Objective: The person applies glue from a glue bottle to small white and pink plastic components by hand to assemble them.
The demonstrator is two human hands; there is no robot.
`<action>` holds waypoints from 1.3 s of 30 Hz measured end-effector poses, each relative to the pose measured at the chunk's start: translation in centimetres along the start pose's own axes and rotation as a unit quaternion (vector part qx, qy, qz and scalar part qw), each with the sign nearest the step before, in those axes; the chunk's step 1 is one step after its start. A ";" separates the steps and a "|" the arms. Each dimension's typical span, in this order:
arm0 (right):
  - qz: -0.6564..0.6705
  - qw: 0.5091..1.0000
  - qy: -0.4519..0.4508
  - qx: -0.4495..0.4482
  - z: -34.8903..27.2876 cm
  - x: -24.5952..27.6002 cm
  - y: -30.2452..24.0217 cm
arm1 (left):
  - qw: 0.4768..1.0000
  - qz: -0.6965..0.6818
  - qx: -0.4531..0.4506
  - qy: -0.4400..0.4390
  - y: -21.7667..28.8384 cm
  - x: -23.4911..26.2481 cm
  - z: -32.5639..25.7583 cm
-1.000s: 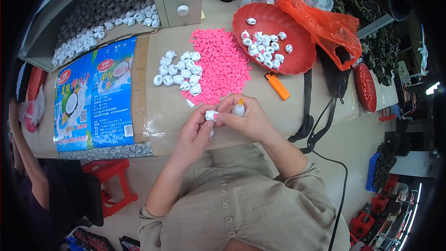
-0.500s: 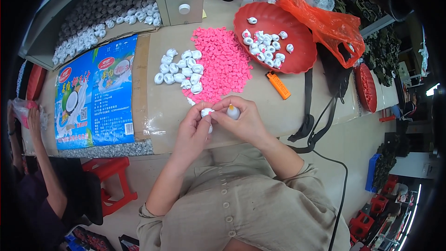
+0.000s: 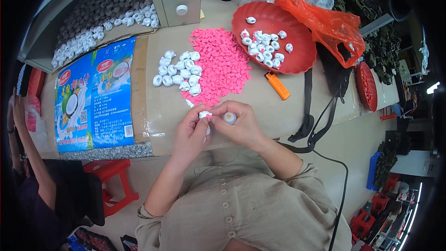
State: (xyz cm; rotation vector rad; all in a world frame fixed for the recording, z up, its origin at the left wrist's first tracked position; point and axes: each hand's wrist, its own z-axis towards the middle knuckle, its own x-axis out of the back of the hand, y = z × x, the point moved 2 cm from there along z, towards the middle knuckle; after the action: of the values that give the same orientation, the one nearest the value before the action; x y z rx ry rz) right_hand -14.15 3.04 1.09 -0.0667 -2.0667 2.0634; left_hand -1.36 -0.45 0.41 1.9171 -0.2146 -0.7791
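Close to the table's near edge, my left hand [image 3: 186, 132] pinches a small white rounded part [image 3: 203, 114] that has a pink piece on it. Another bit of white [image 3: 207, 130] shows below, by the left fingers. My right hand [image 3: 248, 125] has its fingertips against the pink piece and also keeps a small whitish bottle with a yellowish tip [image 3: 229, 118], probably glue, in its grip. Just beyond my hands lies a spread of small pink pieces [image 3: 220, 65], with a cluster of white parts [image 3: 186, 67] along its left side.
A red scalloped dish [image 3: 299, 58] holds more white parts. Beside it lie an orange tool [image 3: 278, 86], a red plastic bag [image 3: 320, 23] and black straps [image 3: 307, 107]. Blue printed cardboard [image 3: 111, 107] lies left, below a grey machine [image 3: 174, 0]. Another person's arm [image 3: 32, 144] is far left.
My hands stay together at the white part, with only small finger shifts. The view has moved slightly. At far left, the other person's hands have moved up and away.
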 end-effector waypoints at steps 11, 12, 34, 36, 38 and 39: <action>0.282 0.956 0.031 0.079 -0.7 2.0 1.6 | 0.997 -0.028 0.065 -0.007 6.0 -4.6 5.3; 0.329 0.938 0.051 0.091 -0.9 2.0 1.7 | 0.999 -0.023 0.045 -0.008 6.6 -5.5 6.7; 0.347 0.925 0.149 0.038 -0.6 2.4 1.2 | 0.656 0.665 -0.235 0.268 6.7 6.5 4.0; 0.339 0.929 0.146 0.036 -0.5 2.2 1.0 | 0.665 0.673 -0.227 0.233 6.3 6.4 3.5; 0.298 0.937 0.180 0.030 -0.5 2.1 0.5 | 0.685 0.641 -0.246 0.243 6.3 6.6 2.9; 0.296 0.937 0.181 0.031 -0.5 2.1 0.5 | 0.703 0.610 -0.264 0.252 6.3 6.7 2.5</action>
State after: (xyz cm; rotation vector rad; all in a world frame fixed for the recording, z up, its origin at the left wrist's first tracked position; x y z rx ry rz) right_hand -16.13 3.90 0.84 -1.0945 -1.8904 2.1923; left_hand 3.44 -8.45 2.34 0.9753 -0.7216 0.5574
